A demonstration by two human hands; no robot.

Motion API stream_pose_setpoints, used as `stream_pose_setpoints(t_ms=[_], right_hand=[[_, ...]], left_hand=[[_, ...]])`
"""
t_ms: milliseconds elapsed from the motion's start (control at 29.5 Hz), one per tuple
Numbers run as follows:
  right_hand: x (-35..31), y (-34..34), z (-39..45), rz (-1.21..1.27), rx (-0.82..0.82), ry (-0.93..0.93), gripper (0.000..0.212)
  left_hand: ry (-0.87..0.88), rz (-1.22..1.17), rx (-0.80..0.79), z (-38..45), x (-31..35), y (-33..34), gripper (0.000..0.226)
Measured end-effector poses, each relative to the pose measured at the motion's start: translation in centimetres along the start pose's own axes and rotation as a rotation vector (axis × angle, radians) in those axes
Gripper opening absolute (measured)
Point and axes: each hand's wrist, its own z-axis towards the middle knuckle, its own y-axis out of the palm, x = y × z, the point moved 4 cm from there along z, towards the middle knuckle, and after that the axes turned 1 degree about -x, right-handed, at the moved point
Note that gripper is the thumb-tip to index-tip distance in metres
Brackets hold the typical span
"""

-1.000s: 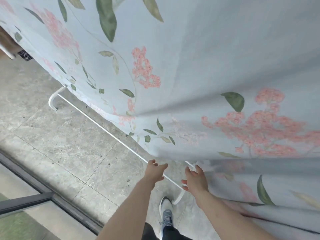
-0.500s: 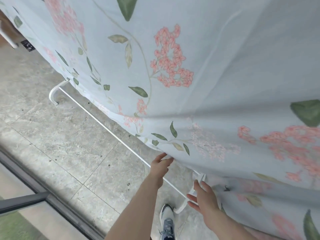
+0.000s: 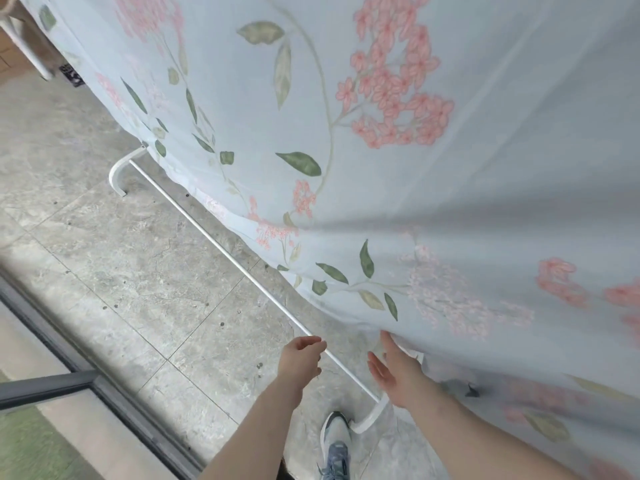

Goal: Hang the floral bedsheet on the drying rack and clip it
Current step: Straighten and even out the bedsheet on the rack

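The pale blue floral bedsheet (image 3: 398, 161), printed with pink blossoms and green leaves, hangs over the drying rack and fills the upper right of the head view. Its lower hem falls just above the rack's white bottom rail (image 3: 221, 247), which runs across the floor between two curved feet. My left hand (image 3: 300, 358) hovers over the near end of that rail with fingers loosely curled, holding nothing. My right hand (image 3: 393, 370) is spread flat with fingers straight, its fingertips touching the hem of the sheet. The rack's upper part is hidden by the cloth.
Grey stone floor tiles (image 3: 145, 271) lie to the left. A dark sliding-door track (image 3: 104, 386) crosses the lower left corner. My shoe (image 3: 335, 441) stands beside the rack's near foot (image 3: 372, 419). A white post (image 3: 24, 46) shows at the top left.
My left hand has let go of the sheet's hem and dropped away from it. My right hand has opened flat against the hem. The view has moved closer to the sheet.
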Motion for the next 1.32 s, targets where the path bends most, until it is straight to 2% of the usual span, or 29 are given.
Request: stream_pose_setpoints(t_ms=[102, 170, 272, 339, 441, 509, 611, 713, 781, 883, 985, 1154, 1256, 1324], right_hand=[[0.0, 1.6, 2.7, 0.114, -0.048, -0.004, 0.025], [0.1, 1.9, 3.2, 0.128, 0.014, -0.057, 0.013], [0.2, 2.1, 2.3, 0.142, 0.091, -0.122, 0.007], [0.1, 2.5, 0.5, 0.123, 0.099, -0.192, 0.007], [0.4, 3.4, -4.8, 0.098, 0.015, -0.269, 0.016], [1.0, 3.9, -8.5, 0.071, -0.095, -0.244, 0.017], [2.2, 4.3, -12.4, 0.017, -0.309, -0.051, 0.009], [2.7, 3.5, -14.2, 0.060, -0.388, 0.065, 0.012], [2.5, 2.6, -14.4, 0.099, -0.371, 0.055, 0.014], [2.2, 1.6, -13.7, 0.139, -0.329, 0.004, 0.015], [3.2, 0.6, -12.9, 0.098, -0.275, -0.025, 0.018], [7.0, -1.4, -10.2, 0.143, -0.161, 0.071, 0.027], [7.7, -1.9, -7.9, 0.237, -0.141, 0.113, 0.038], [7.9, -1.9, -6.4, 0.312, -0.150, 0.130, 0.034]], left_hand=[[0.022, -0.003, 0.011, 0.6, -0.3, -1.5, 0.015], [0.023, 0.001, 0.012, 0.6, -0.6, -2.1, 0.015], [0.026, -0.004, -0.002, -0.1, -1.1, -1.9, 0.020], [0.047, 0.016, -0.046, -0.7, -0.9, -1.0, 0.031], [0.079, -0.031, -0.203, -2.7, -0.4, 1.2, 0.062], [0.073, -0.132, -0.356, -4.2, 0.5, 2.5, 0.071], [0.079, -0.325, -0.507, -6.1, 2.6, 2.5, 0.068], [0.091, -0.547, -0.568, -6.8, 4.1, 1.3, 0.079], [0.104, -0.590, -0.586, -8.0, 4.8, 0.6, 0.057], [0.141, -0.477, -0.535, -9.6, 5.1, 0.1, 0.033], [0.214, -0.331, -0.391, -10.4, 4.6, -0.7, 0.032], [0.285, -0.378, -0.237, -11.5, 5.3, -1.3, 0.028], [0.330, -0.333, -0.013, -11.4, 6.2, -1.7, 0.012], [0.313, -0.345, 0.125, -10.5, 6.5, -1.8, 0.010]])
